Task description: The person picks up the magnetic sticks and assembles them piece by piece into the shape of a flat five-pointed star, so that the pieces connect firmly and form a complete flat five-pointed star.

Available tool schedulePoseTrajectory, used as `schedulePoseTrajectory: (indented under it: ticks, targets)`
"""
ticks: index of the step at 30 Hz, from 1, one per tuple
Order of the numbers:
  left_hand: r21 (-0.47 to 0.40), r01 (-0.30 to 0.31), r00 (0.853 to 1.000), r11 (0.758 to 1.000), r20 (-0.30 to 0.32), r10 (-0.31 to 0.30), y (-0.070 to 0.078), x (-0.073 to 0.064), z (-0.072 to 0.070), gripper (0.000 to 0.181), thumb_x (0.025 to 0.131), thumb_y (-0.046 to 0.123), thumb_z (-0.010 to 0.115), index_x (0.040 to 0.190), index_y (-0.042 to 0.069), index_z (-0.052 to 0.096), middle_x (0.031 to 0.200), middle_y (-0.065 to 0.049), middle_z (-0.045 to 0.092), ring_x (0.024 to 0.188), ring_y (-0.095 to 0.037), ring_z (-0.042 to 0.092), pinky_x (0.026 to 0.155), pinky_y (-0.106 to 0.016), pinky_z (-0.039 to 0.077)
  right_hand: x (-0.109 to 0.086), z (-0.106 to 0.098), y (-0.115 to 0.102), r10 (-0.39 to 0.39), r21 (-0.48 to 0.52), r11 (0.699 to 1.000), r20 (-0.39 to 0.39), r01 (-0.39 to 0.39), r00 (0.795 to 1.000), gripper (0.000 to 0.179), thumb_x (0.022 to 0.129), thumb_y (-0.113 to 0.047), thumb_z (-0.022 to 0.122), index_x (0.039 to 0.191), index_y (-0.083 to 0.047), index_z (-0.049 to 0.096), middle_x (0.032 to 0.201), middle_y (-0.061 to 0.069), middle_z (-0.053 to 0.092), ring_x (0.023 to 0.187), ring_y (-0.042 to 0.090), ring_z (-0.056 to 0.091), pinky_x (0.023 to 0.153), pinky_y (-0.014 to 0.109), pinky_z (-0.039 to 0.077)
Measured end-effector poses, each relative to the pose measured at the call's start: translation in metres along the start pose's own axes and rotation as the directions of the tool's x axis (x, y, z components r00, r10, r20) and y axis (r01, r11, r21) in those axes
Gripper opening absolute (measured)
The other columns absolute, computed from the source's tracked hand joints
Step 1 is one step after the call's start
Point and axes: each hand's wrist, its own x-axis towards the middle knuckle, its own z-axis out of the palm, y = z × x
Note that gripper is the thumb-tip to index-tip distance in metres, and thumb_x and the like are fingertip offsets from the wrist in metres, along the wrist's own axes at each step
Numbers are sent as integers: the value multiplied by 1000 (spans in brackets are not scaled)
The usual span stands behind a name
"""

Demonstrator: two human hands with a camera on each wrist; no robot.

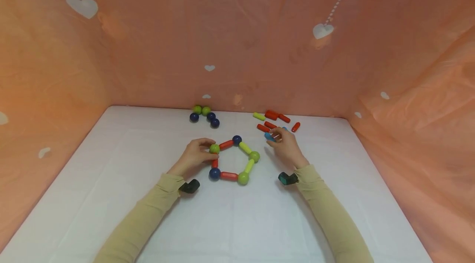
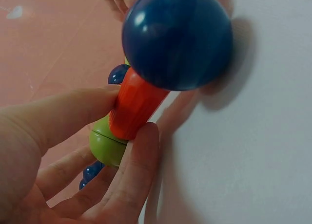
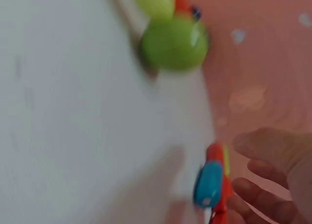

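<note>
A five-sided ring of building rods and balls lies on the table, with a dark blue ball (image 1: pixel 236 140) at its far corner. At its left side my left hand (image 1: pixel 193 156) pinches a red rod (image 2: pixel 137 104) between thumb and fingers, beside a green ball (image 1: pixel 214 149). The near end of that rod meets another dark blue ball (image 2: pixel 178 39). My right hand (image 1: pixel 286 146) reaches to the loose rods, its thumb and fingers parted. A blue rod (image 3: pixel 208 184) lies just beyond its fingertips in the right wrist view, with no rod between them.
Loose red rods (image 1: pixel 284 118) and a yellow-green rod (image 1: pixel 259 116) lie at the back right. Spare dark blue balls (image 1: pixel 215 123) and green balls (image 1: pixel 206 111) sit at the back centre. A pink cloth wall (image 1: pixel 237 40) rises behind the white table (image 1: pixel 230 226).
</note>
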Motion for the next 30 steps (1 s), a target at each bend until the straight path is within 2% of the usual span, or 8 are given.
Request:
schedulePoseTrajectory:
  ticks: [3, 7, 14, 20, 25, 30]
  targets:
    - [-21, 10, 1000, 1000, 12, -9, -1, -1, -2, 55, 86, 6, 77, 138, 3, 58, 144, -21, 55, 92, -19, 69, 83, -30, 63, 8, 0, 4, 54, -39, 998, 6, -54, 999, 39, 96, -17, 71, 131, -2, 60, 124, 17, 64, 115, 33, 59, 102, 46, 56]
    - [-23, 15, 1000, 1000, 16, -14, -1, -2, -3, 56, 86, 6, 78, 138, 3, 58, 144, -21, 56, 91, -18, 69, 83, -30, 63, 16, 1, 7, 93, -49, 995, 33, -92, 995, 42, 94, -15, 73, 132, -3, 60, 122, 16, 65, 114, 32, 59, 103, 45, 56]
    - [-20, 10, 1000, 1000, 23, -10, -2, -2, -5, 56, 86, 6, 77, 139, 3, 57, 143, -21, 56, 91, -17, 68, 82, -30, 62, 24, 2, 6, 82, -59, 995, 87, -77, 993, 36, 93, -5, 69, 128, -3, 62, 122, 18, 65, 114, 33, 58, 104, 47, 54]
    - [-29, 17, 999, 999, 33, -16, -4, 0, -6, 56, 86, 6, 77, 138, 3, 57, 139, -20, 59, 89, -16, 68, 81, -29, 62, 27, 1, 9, 83, -44, 996, 136, -77, 987, 36, 95, -3, 66, 130, -3, 63, 130, 17, 63, 119, 34, 57, 109, 48, 51]
    - [-42, 26, 998, 999, 52, -24, -5, 1, -7, 56, 87, 7, 77, 139, 4, 57, 139, -20, 59, 92, -17, 68, 83, -29, 62, 28, 0, 7, 51, -83, 996, 151, -38, 987, 33, 97, -5, 65, 129, -4, 65, 133, 16, 63, 122, 35, 56, 111, 49, 49]
    - [-51, 38, 997, 998, 64, -35, -5, 0, -9, 56, 87, 7, 78, 139, 5, 57, 136, -18, 61, 93, -17, 68, 84, -30, 62, 34, 4, 2, -43, -72, 996, 171, 56, 984, 31, 96, -3, 65, 127, -4, 68, 131, 16, 66, 120, 35, 59, 108, 49, 51]
